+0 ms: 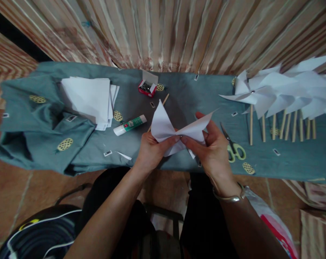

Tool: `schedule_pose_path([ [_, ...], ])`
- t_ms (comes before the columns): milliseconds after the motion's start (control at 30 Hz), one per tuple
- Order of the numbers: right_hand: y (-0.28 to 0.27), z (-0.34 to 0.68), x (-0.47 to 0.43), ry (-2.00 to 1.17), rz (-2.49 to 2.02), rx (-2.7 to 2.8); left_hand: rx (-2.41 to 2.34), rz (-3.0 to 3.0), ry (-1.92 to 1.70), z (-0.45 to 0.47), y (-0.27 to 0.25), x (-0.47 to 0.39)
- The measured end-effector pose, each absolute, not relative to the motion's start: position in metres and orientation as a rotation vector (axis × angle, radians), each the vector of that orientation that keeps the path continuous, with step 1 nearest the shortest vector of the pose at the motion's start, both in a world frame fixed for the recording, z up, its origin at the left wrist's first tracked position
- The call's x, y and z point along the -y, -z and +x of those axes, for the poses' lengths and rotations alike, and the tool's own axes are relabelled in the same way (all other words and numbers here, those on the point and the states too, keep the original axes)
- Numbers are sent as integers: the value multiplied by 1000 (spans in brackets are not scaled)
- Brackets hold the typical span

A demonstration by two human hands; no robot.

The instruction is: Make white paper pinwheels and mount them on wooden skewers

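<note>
A white paper pinwheel (164, 124) is held up over the near edge of the table, its corners folded in to the centre. My left hand (153, 149) grips it from the left, thumb at the middle. From the right, my right hand (213, 151) is closed on it too, thumb near a small pin at the centre. A thin wooden stick (165, 99) shows behind the paper; whether it is joined to it I cannot tell. Close to my right hand lie scissors (235, 151) with pale green handles. A glue stick (130, 125) rests left of the pinwheel.
Stacked white paper sheets (85, 97) lie on the left of the green cloth (190, 97). An open red box of pins (147, 88) stands at the back. Several finished pinwheels on sticks (284, 90) overlap at the right. A paper scrap (124, 155) lies near the front edge.
</note>
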State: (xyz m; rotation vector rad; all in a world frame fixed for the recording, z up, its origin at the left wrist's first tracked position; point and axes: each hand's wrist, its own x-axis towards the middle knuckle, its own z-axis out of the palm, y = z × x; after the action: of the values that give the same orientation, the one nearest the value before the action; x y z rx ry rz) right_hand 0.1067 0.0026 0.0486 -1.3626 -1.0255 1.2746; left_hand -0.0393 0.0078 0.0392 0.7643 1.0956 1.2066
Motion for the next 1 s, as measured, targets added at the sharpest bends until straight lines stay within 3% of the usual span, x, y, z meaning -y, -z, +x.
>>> schedule_pose_path([
  [1000,-48,106,-6,-1256,-1379,1000,-1185,875,-1230,-39,-36,-9],
])
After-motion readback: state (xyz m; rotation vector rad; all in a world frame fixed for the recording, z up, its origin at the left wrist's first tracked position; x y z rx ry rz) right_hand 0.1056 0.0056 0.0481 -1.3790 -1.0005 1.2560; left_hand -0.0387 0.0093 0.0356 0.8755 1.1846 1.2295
